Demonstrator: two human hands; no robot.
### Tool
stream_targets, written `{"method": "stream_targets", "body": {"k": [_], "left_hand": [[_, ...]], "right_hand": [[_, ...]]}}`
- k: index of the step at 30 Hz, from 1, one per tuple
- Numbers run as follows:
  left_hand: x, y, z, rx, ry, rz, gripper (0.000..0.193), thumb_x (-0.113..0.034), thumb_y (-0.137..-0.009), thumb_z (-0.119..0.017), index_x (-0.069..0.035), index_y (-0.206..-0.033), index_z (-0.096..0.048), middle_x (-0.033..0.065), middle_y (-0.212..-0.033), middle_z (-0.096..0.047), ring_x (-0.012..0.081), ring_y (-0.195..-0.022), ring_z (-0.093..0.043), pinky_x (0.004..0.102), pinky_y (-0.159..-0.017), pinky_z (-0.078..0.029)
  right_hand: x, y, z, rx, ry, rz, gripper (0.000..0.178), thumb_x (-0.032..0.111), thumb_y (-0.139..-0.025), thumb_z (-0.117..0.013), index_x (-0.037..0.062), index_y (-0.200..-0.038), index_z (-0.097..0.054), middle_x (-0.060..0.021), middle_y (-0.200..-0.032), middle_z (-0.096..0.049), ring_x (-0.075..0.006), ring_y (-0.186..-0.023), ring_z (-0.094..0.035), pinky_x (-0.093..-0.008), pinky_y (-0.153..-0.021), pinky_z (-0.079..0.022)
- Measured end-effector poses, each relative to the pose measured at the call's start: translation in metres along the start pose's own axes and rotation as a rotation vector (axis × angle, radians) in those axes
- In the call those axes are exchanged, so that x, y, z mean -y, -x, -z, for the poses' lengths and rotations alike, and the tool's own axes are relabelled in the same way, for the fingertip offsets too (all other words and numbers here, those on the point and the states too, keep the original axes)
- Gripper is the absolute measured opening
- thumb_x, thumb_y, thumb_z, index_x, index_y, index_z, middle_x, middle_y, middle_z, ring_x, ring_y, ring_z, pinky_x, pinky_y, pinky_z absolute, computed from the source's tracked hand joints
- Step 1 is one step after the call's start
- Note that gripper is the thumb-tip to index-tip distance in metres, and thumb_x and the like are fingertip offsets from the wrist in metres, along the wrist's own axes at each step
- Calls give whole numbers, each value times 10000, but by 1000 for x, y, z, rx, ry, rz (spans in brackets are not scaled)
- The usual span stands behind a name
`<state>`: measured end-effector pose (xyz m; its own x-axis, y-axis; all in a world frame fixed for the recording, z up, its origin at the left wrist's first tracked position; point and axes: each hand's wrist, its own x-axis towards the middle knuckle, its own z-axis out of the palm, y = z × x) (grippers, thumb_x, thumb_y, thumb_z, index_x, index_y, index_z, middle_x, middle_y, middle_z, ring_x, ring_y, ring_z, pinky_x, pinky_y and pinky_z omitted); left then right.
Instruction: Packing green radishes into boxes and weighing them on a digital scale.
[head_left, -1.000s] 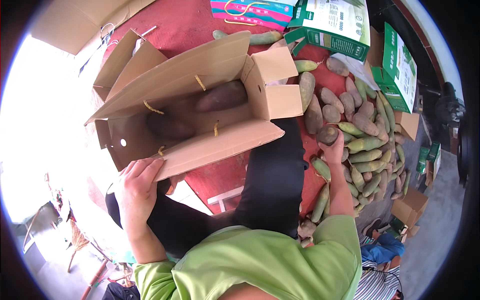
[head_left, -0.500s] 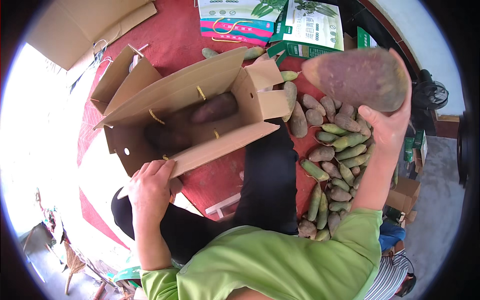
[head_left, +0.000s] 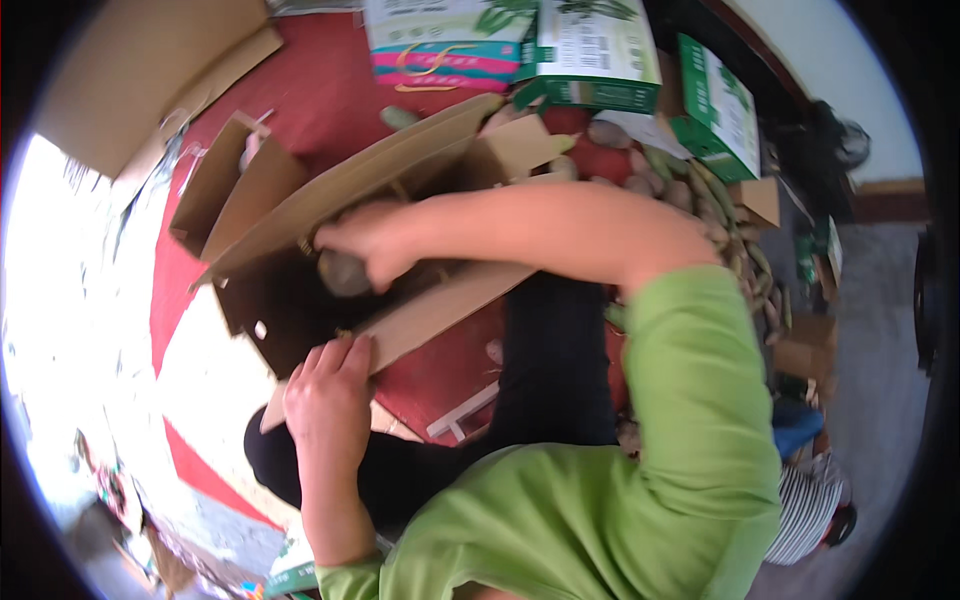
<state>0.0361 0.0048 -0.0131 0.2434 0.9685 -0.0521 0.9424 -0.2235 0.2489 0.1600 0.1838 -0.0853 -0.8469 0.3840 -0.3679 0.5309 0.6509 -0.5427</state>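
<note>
A long brown cardboard box (head_left: pixel 440 312) with yellow rope handles stands open-topped in front of me. My left hand (head_left: pixel 328 392) is closed over the edge of its near flap, fingers on top. My right hand (head_left: pixel 365 238) reaches down inside the box, closed round a large purple-green radish (head_left: pixel 343 274). Only the radish's rounded end shows below my fingers; my hand covers the other part. The box's bottom lies in shadow, and my forearm crosses over its right part, so other contents are hidden.
On the right, a pile of green and purplish radishes (head_left: pixel 745 262) lies partly behind my arm. Printed white-green cartons (head_left: pixel 598 50) stand at the back. A smaller open cardboard box (head_left: pixel 222 190) is beyond the large one. Another person in stripes (head_left: pixel 806 505) is at lower right.
My right hand has carried the large radish from the upper right, over the pile, down into the box. My left hand stays on the flap. The view has shifted slightly.
</note>
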Motion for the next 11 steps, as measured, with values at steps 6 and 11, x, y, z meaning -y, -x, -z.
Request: {"method": "stream_targets", "body": {"k": [6, 11], "left_hand": [[-6, 4, 5, -25, 41, 48, 246, -22, -781, -551, -71, -987, -676, 79, -940, -664, 284, -893, -633, 396, -761, -503], [9, 4, -9, -16, 9, 1, 430, -102, -631, -735, -87, -1051, -649, 77, -1011, -660, 282, -901, -631, 385, -760, -507]], "right_hand": [[-18, -75, -63, 119, 122, -172, 717, 223, -648, -827, 57, -1272, -512, -178, -1175, -623, -337, -1119, -585, -421, -941, -461], [-21, -73, -38, 397, 377, -95, 504, 373, -758, -756, 64, -1148, -676, -148, -1294, -577, -312, -1207, -533, -435, -1019, -409]]}}
